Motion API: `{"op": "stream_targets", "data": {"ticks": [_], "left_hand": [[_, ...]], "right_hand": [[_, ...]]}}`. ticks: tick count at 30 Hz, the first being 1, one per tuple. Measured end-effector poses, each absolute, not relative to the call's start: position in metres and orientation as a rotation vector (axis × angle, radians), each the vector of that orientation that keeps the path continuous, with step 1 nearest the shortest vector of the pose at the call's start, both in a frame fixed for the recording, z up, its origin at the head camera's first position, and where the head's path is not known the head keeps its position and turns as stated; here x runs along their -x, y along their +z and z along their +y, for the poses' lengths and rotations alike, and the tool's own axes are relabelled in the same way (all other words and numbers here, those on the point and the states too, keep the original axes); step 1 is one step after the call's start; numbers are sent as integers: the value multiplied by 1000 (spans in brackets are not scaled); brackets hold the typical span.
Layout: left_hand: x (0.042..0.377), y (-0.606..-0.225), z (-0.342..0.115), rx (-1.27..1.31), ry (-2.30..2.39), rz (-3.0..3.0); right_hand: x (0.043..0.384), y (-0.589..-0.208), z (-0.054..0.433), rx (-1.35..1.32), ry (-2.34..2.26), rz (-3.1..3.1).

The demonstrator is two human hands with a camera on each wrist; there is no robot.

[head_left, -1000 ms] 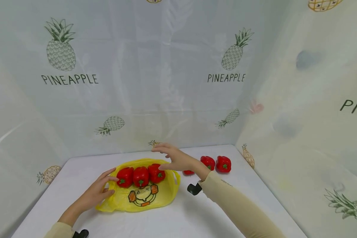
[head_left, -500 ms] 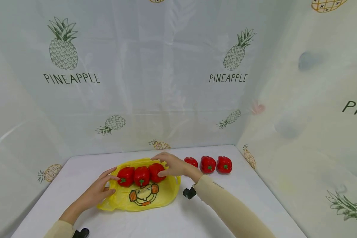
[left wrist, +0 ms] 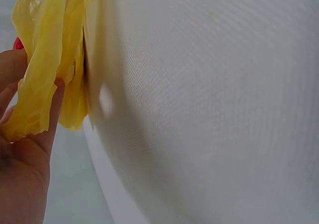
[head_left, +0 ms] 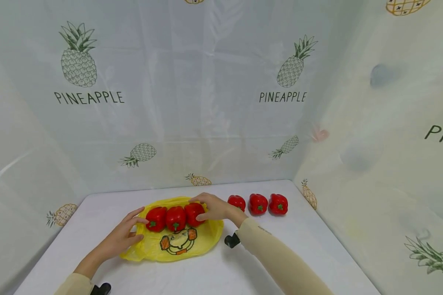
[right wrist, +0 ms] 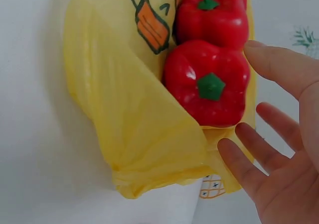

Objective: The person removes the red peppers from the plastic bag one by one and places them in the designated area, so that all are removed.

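Three red bell peppers, the left one (head_left: 156, 214), the middle one (head_left: 176, 215) and the right one (head_left: 192, 212), sit in a row on a yellow plastic bag (head_left: 206, 243) with a cartoon face printed on it. At the bag's left end is my left hand (head_left: 119, 237), its fingertips right by the left pepper. Yellow plastic hangs between its thumb and fingers in the left wrist view. My right hand (head_left: 215, 208) is over the right pepper, and the right wrist view shows its thumb and fingers (right wrist: 274, 154) spread beside that pepper (right wrist: 187, 102).
To the right of the bag, three more red peppers stand in a line: the nearest (head_left: 236, 200), the middle one (head_left: 258, 203) and the farthest (head_left: 278, 204). They are on a white tabletop (head_left: 266, 250). Pineapple-printed cloth (head_left: 214, 102) hangs behind and at both sides.
My right hand has come down and closer to the right pepper, uncovering the nearest pepper of the other row. My left hand has stayed at the bag's left end.
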State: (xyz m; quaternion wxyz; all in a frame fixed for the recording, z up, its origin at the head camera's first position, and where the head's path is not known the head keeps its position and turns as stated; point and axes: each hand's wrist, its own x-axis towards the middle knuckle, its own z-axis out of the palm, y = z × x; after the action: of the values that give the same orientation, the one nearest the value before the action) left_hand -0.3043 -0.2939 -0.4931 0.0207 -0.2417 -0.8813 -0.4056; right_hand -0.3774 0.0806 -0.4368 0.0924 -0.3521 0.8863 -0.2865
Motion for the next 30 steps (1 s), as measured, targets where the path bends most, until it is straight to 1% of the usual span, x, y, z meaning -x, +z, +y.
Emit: {"op": "stream_targets", "data": {"ticks": [7,13,30], "left_hand": [[304,-495,-293,713,-1271,-2751],[305,-496,-294,742,-1254,-2741],[305,-496,-295,742,-1240,-2737]], "right_hand": [[385,-450,78,1008,-833,2642],[385,-457,76,979,-801,2677],[379,-455,73,852,-837,2720]]}}
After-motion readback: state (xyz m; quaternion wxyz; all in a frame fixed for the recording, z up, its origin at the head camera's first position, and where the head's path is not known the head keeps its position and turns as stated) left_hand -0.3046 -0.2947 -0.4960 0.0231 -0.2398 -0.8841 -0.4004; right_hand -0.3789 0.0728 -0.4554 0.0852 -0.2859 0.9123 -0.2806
